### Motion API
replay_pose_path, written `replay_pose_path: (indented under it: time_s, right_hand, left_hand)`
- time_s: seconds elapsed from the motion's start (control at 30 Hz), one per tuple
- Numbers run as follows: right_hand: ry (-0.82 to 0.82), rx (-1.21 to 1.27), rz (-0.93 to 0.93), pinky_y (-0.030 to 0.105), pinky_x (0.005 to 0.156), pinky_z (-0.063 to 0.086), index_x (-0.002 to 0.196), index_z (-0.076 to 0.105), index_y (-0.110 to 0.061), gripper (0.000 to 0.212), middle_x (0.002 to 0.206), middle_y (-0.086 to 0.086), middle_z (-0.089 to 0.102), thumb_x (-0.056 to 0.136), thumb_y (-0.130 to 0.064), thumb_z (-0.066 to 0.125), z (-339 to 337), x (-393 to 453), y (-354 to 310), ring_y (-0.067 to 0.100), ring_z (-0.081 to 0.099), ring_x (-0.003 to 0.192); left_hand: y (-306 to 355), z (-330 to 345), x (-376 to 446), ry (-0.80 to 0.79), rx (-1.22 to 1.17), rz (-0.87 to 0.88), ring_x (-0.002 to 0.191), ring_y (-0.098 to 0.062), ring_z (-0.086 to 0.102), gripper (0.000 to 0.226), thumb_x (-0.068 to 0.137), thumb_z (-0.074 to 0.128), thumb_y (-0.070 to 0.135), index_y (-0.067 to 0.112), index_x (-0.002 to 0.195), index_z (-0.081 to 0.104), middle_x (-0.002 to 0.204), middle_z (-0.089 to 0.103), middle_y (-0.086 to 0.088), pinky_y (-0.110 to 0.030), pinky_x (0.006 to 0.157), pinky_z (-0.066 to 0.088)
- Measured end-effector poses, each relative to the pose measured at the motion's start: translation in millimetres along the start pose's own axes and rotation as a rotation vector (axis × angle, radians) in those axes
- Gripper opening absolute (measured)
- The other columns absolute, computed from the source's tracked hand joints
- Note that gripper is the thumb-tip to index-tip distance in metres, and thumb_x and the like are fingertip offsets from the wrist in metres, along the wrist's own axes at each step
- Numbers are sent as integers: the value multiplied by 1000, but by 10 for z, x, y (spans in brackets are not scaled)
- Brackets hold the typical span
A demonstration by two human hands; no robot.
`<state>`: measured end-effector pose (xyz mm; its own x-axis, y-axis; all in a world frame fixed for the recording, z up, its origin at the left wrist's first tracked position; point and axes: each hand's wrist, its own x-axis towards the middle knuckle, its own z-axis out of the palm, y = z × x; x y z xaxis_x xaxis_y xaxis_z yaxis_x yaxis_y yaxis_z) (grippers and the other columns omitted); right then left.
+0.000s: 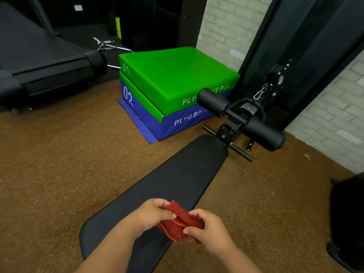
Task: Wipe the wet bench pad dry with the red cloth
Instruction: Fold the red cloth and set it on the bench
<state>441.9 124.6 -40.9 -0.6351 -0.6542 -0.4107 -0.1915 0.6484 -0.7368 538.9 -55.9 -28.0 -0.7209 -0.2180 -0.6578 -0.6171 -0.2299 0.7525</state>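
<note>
I'm bunching the red cloth (180, 223) between my left hand (152, 214) and right hand (208, 228) — both pinching it — just above the bench pad (177, 174); wiping isn't begun, I judge — the whole pad is waiting.

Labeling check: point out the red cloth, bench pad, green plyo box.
red cloth (180, 223), head view, folded middle
bench pad (177, 180), head view, bare centre
green plyo box (177, 75), head view, top face

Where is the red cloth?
In the head view the cloth is low in the middle, bunched between the left hand and right hand, above the near end of the bench pad.
</note>
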Motion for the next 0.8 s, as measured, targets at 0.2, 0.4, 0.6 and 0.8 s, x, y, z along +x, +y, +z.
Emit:
replay_pose_path:
  time_s: [0.2, 0.4, 0.6, 0.8]
  right_hand:
    - [56, -153, 20, 24, 66, 54, 81, 66, -28, 33, 81, -10, 71, 57, -43, 81, -748, 82, -275, 3, 66, 71]
    - [100, 14, 18, 17, 59, 48, 77, 57, -22, 19, 71, -5, 64, 75, -22, 76, -1508, 37, -235, -4, 56, 59]
    - [161, -54, 4, 13, 74, 49, 92, 62, -35, 22, 85, -15, 71, 77, -19, 64, -2278, 57, -97, -6, 64, 81]
    - [165, 129, -78, 3, 75, 42, 103, 66, -32, 42, 89, -12, 73, 67, -17, 83, -2867, 112, -61, -13, 63, 80]
  left_hand:
    - [649, 212, 73, 27, 79, 112, 70, -13, 66, 25, 85, 57, -10, 13, 86, 64, 78, 69, -4, -21, 66, 54]
    - [1280, 615, 299, -1, 167, 187, 79, -19, 67, 30, 86, 55, -11, 17, 85, 65, 82, 71, -5, -41, 88, 54]
    - [1921, 1260, 497, -24, 181, 231, 79, -19, 69, 26, 84, 59, -6, 18, 90, 67, 86, 72, -8, -36, 85, 57]
    - [2461, 1921, 674, -33, 408, 341, 62, -5, 55, 32, 76, 65, -1, 29, 85, 64, 75, 57, 5, -17, 61, 46]
